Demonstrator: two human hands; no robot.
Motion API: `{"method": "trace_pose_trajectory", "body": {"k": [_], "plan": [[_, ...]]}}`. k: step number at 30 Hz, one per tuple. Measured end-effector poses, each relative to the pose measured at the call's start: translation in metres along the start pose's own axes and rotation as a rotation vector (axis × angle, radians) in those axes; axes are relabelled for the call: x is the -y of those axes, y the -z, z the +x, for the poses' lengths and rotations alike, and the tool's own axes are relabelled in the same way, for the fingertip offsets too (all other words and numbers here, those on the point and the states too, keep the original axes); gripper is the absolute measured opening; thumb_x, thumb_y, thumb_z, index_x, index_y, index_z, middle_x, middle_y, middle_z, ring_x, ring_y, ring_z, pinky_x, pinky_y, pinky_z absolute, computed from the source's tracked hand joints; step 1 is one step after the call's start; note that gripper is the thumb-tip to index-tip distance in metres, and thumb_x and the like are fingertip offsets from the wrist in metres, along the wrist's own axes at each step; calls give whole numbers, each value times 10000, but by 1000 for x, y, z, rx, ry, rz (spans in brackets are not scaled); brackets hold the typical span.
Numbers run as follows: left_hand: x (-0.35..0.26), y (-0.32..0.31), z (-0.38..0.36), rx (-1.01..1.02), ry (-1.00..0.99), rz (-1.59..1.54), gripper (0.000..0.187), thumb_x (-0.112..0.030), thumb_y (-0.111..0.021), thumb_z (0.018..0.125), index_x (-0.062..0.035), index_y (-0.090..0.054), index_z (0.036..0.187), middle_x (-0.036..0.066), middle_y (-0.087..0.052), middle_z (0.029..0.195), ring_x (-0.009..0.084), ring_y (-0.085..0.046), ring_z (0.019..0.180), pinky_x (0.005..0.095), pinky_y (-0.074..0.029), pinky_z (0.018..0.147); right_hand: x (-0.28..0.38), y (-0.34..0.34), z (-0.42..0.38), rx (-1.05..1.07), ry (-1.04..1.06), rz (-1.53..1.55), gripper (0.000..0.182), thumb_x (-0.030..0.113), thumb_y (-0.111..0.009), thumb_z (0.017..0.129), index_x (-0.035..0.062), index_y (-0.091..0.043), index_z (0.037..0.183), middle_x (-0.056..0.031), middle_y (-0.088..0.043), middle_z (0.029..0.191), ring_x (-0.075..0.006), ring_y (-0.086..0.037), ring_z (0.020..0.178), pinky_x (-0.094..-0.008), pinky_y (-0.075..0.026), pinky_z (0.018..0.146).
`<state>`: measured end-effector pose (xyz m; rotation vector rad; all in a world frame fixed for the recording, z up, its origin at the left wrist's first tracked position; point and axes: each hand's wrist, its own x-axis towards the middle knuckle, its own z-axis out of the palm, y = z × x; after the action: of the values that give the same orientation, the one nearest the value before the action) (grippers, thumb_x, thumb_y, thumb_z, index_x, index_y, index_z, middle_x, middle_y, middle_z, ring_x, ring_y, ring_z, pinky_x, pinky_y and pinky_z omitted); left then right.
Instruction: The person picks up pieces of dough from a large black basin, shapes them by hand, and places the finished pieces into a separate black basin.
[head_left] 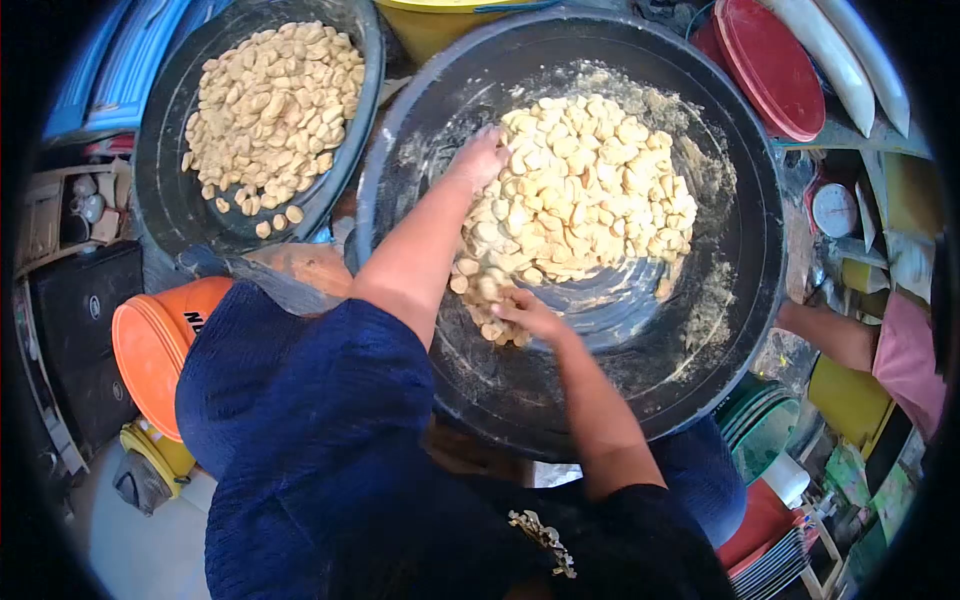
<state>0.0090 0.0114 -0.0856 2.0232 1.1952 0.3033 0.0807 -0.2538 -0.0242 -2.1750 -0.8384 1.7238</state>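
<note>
A large round black tub (pixel 745 300) holds a heap of pale, flattened, floury lumps (pixel 590 190) that look like dough pieces. At the heap's upper left edge, my left hand (pixel 482 158) touches the pieces with its fingers stretched out and their tips partly hidden. My right hand (pixel 530 312) is lower down, its fingers apart and slightly bent against pieces at the heap's near left end. Between the two hands some pieces are blurred by motion. Pale powder coats the tub's inner wall and floor.
At the upper left stands a second black basin (pixel 160 170) with similar lumps (pixel 275 105). An orange bucket (pixel 150 350) is at left, a red lid (pixel 770 70) at upper right, and green tubs (pixel 765 430) at lower right. Another person's arm (pixel 830 335) reaches in at right.
</note>
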Motion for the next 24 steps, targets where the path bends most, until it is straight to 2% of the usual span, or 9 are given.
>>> {"method": "trace_pose_trajectory", "body": {"k": [1,5,7,8,13,15,19,21,24], "plan": [[-2,-5,-2,10,4,1,538,-350,-520,834,-68,-399,1276,201,-458,1227,318,-438,1143,380,-329,979,14,24,-10,344,-31,197,672,542,-612,739,28,-496,1156,-187,-507,1135,-296,-481,1084,-414,-436,856],[-32,18,-11,277,235,346,651,-483,-482,832,-44,-376,1300,180,-467,1243,306,-463,1137,391,-367,951,-60,103,7,37,-316,349,731,605,-556,751,16,-494,1177,-137,-583,1033,-264,-582,887,-460,-469,806],[-26,23,-4,656,506,442,631,-540,-424,847,-42,-477,1231,176,-503,1212,307,-499,1108,397,-405,912,-110,109,16,231,-396,551,746,631,-523,756,23,-489,1186,-144,-576,1048,-280,-572,918,-475,-456,823],[-16,12,-12,597,430,542,630,-568,-378,856,-35,-565,1136,175,-537,1173,317,-527,1074,398,-428,880,-125,107,20,406,-479,743,762,656,-489,761,30,-484,1196,-152,-569,1064,-295,-561,949,-489,-443,839],[-18,18,-52,664,324,614,577,-507,-434,856,-4,-580,1098,169,-556,1149,281,-562,1021,383,-444,850,-75,-15,59,695,-179,1492,723,640,-365,829,50,-449,1238,-137,-401,1305,-305,-387,1194,-508,-293,991],[3,18,-75,513,711,-470,463,-389,-527,837,8,-595,1065,169,-565,1112,241,-577,977,351,-457,824,-23,-54,86,429,-88,1673,772,631,-439,802,50,-340,1301,-138,-361,1350,-301,-367,1214,-462,-264,1025],[-36,24,-104,141,916,-900,446,-278,-579,814,-2,-510,1158,166,-590,1041,231,-588,937,398,-493,778,28,-50,62,227,60,1535,649,499,-502,839,59,-355,1293,-122,-401,1321,-272,-397,1201,-424,-308,1013],[-37,26,-122,225,889,-1066,492,-303,-563,828,-21,-450,1215,164,-578,1081,248,-583,958,430,-498,778,19,-23,38,422,184,1413,578,373,-564,839,61,-366,1283,-104,-446,1282,-254,-441,1168,-411,-352,986],[-41,6,-154,675,1022,-1454,516,-409,-534,842,-50,-467,1206,126,-563,1140,257,-564,1014,413,-465,860,15,26,-2,512,110,1198,522,233,-577,844,47,-371,1286,-111,-494,1229,-234,-486,1120,-379,-402,947]]}}
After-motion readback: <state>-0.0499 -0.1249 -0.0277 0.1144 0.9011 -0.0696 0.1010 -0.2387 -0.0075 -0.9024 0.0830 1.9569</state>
